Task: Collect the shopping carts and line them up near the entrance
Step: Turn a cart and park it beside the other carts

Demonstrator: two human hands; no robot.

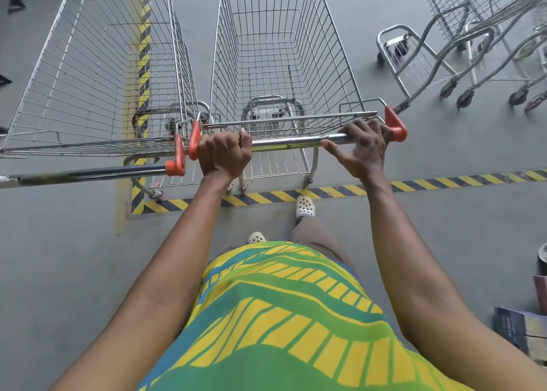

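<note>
held cart: the one in the middle (281,50) sat dead ahead of the person, empty, with the basket's long axis running straight away from the body
handle bar: the chrome bar (293,142) lay crosswise, left to right, with orange caps on both ends
left hand: this hand (225,150) was wrapped in a full fist round the left end of the bar, right up against the orange cap
right hand: the other one (362,146) had its fingers curled over the right end and the thumb stuck out along the underside, so it was gripping too, just looser
parked cart: the neighbour (97,65) stood just to the left, pretty much parallel, and its orange corner nearly met the held cart's left cap. Couldn't tell if they actually touched
key relation: the parked cart's handle (118,171) sat closer to the person than the held one's bar, so I'd say the held cart was nosed a bit further forward than the other
nearer hand: the left one, by a lot, since it was on the side where the gap closes
striped tape: a yellow-black line (444,183) ran across the floor under the held cart's rear wheels
nested carts: a bunch more (473,35) stood well off to the upper right
my guess: the next move would be small steering, keeping the axis parallel and minding that left corner
</note>
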